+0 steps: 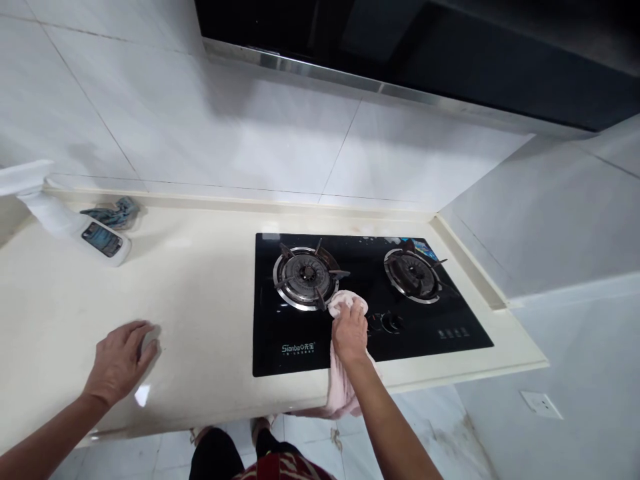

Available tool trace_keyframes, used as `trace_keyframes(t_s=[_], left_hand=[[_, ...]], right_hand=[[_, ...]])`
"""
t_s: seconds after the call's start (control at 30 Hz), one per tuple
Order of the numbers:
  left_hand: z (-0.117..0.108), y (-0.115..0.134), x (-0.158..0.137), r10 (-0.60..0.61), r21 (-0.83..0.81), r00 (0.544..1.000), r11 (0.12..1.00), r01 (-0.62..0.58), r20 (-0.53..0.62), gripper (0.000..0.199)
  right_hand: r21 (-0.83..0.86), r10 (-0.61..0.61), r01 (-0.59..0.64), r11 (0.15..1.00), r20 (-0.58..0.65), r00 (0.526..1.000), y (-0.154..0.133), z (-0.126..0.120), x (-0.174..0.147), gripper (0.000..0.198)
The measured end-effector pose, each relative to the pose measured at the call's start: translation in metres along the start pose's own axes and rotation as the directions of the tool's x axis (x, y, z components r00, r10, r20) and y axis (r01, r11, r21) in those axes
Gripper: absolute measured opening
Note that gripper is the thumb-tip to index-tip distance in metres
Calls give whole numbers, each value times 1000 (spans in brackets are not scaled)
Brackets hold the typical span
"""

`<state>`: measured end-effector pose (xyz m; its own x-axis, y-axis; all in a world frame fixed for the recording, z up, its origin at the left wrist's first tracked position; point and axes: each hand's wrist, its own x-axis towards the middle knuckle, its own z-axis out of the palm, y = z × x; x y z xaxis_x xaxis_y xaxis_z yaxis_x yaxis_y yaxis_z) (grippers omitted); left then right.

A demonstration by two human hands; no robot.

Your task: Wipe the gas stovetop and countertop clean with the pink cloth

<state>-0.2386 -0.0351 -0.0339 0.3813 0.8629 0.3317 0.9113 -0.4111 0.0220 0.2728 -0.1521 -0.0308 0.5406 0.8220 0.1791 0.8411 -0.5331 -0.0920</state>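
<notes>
My right hand [350, 330] is closed on a pink cloth [341, 387], pressing it to the black glass gas stove [295, 333] between the left burner [306, 277] and the control knobs [391, 323]. The cloth's lower end hangs over the counter's front edge. On the cream countertop [200, 313], left of the stove, rests my left hand [119, 357], fingers loosely bent and apart, with nothing in it. The right burner [413, 275] sits farther along the stove.
A white spray bottle [65, 220] stands at the back left, a crumpled patterned cloth [117, 212] beside it. Overhead hangs a black range hood [400, 60]. Tiled wall [280, 140] closes the back, and a wall socket [541, 405] shows at lower right.
</notes>
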Motion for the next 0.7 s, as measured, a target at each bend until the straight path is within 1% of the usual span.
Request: trace_keyframes(t_s=[0.13,0.2,0.27,0.33,0.4,0.47,0.53,0.6,0.67,0.7], left_hand=[[1,-2,-1,20,2,1000,1000,-20,-15,48],[1,-3,-1,27,5,999,1000,-27,-21,47],[1,-4,-2,33,5,999,999,-33,-24,47],[1,-4,-1,32,5,999,999,-32,-22,47],[2,-3,-1,22,4,1000,1000,-22,-20,47],[2,-3,-1,14,-2,1000,1000,-15,-22,46],[2,-2,-1,15,-12,1000,1000,-15,-19,46],[2,-2,-1,20,-19,1000,1000,-20,-13,46],[1,-3,-2,19,-23,1000,1000,-19,-19,46],[1,-3,-2,17,-27,1000,999,-18,-26,46]], right_hand=[[-112,0,12,994,107,994,-3,-9,28,54],[-145,7,12,989,129,992,1,-13,37,57],[-157,-22,37,987,100,995,4,-12,37,58],[-139,-97,100,985,29,995,5,-6,24,55],[-83,-167,162,983,-59,984,6,3,2,50],[0,-185,186,982,-138,973,9,13,-23,47],[83,-156,174,981,-188,970,17,22,-46,44],[182,-121,159,970,-207,971,31,28,-61,45],[327,-72,141,934,-215,974,48,32,-70,49],[417,-14,108,902,-223,975,57,33,-72,51]])
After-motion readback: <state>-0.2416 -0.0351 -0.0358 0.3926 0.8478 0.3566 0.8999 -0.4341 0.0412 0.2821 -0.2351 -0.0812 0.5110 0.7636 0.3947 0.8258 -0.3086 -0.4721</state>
